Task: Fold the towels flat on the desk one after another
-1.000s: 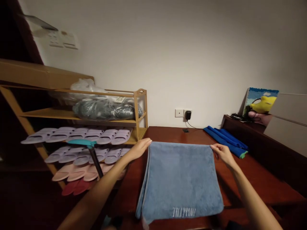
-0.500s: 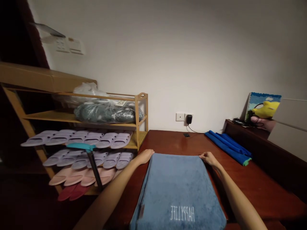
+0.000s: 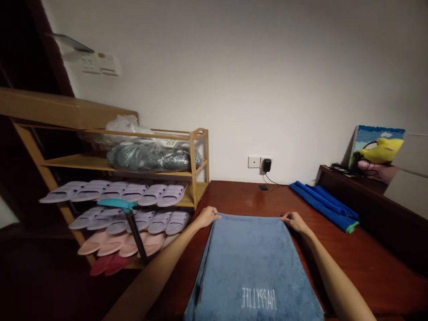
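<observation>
A light blue towel (image 3: pixel 250 263) with white stitched letters lies folded on the dark red wooden table (image 3: pixel 361 249). My left hand (image 3: pixel 207 216) pinches its far left corner, fingers closed on the cloth. At the far right corner my right hand (image 3: pixel 293 220) grips the edge in the same way. Both forearms reach forward along the towel's sides.
A folded bright blue cloth (image 3: pixel 323 205) lies at the table's back right. A wooden rack (image 3: pixel 195 169) on the left carries several pale slippers (image 3: pixel 133 196) and bagged items. A charger (image 3: pixel 266 165) is plugged in the wall. A teal-topped stand (image 3: pixel 130 223) stands beside the rack.
Both hands came nearer to me and closer together along the towel's far edge, from resting flat to pinching its corners. The towel lies nearer to me and narrower.
</observation>
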A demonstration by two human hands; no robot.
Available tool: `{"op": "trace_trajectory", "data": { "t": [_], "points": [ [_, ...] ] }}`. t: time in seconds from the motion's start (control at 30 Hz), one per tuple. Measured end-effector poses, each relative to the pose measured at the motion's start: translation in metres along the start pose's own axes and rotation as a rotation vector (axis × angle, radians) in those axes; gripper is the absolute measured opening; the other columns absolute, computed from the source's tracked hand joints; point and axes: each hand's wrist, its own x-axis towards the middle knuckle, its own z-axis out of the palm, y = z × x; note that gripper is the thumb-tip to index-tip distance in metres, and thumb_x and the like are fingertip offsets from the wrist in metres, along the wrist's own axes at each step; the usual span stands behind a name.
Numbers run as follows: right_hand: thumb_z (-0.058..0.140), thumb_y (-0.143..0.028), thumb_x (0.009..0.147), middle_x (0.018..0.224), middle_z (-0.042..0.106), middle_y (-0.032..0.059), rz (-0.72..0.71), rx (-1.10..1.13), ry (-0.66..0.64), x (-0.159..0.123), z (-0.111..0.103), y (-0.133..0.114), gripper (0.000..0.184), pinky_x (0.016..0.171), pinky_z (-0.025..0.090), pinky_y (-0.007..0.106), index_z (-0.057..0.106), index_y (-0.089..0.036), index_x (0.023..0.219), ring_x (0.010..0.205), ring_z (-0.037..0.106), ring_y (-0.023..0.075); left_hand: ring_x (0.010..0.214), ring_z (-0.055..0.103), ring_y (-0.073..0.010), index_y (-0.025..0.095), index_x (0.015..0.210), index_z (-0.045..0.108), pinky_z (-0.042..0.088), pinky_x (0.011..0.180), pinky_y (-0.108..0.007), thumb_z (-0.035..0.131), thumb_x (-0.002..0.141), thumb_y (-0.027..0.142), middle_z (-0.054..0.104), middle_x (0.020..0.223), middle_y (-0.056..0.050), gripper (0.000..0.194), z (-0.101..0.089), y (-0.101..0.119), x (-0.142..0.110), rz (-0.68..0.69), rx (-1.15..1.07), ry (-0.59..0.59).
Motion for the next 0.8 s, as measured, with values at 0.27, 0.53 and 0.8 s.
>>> {"op": "trace_trajectory", "data": {
  "t": [0.27, 0.53, 0.8],
  "points": [
    [0.063, -0.055, 0.056, 0.049, 0.050, -0.0034, -0.011, 0.019, 0.005, -0.003, -0.003, -0.002, 0.039, 0.050, 0.033, 0.024, 0.053, -0.017, 0.057, 0.049, 0.043, 0.0100, 0.061, 0.052, -0.0148, 0.018, 0.055, 0.049, 0.030, 0.056, -0.023, 0.044, 0.083, 0.047, 0.048, 0.053, 0.003, 0.041, 0.004, -0.003, 0.006, 0.050, 0.062, -0.021],
    [0.061, -0.056, 0.058, 0.049, 0.050, -0.0039, -0.025, -0.026, 0.010, 0.004, -0.005, 0.002, 0.039, 0.049, 0.034, 0.024, 0.050, -0.018, 0.060, 0.047, 0.043, 0.0096, 0.088, 0.063, -0.0244, 0.019, 0.074, 0.060, 0.040, 0.075, -0.030, 0.033, 0.095, 0.036, 0.068, 0.086, -0.009, 0.037, 0.005, -0.001, 0.013, 0.091, 0.275, -0.073],
    [0.060, -0.041, 0.071, 0.073, 0.067, 0.0051, -0.015, -0.324, 0.112, 0.010, 0.000, 0.005, 0.022, 0.065, 0.041, 0.026, 0.060, -0.018, 0.070, 0.071, 0.060, 0.0174, 0.098, 0.061, -0.0263, 0.019, 0.088, 0.064, 0.042, 0.084, -0.037, 0.032, 0.096, 0.035, 0.068, 0.100, -0.011, 0.036, 0.004, 0.012, 0.019, 0.061, 0.432, -0.065]
  ]
}}
